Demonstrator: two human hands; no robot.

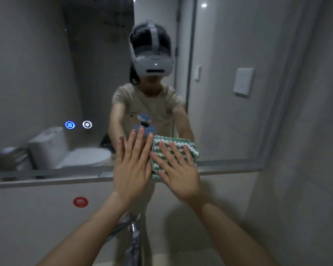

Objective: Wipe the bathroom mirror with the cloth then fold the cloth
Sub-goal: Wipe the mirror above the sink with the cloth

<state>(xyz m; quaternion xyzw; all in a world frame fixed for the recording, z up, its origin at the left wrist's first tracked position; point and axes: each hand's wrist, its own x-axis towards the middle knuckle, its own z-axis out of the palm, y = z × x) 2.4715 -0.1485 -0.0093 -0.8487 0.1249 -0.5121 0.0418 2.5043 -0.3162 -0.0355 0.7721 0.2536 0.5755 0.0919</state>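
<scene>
Nearest me, below the mirror (46, 73), the tap (134, 235) is blurring. I am pressing my right hand (178, 169), fingers (166, 152) straight, flat on the green-and-white cloth (178, 144) at the mirror's bottom edge. My left hand (132, 164) is lying released, flat on the glass just beside the cloth. I judge wiping is underway; folding remains. No containers are showing.

1 head cam, close, facing mirror (46, 73) straight-on.

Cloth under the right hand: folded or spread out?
Folded: the green-and-white cloth forms a compact thick pad, layered edges showing, under the flat right hand on the mirror.
</scene>
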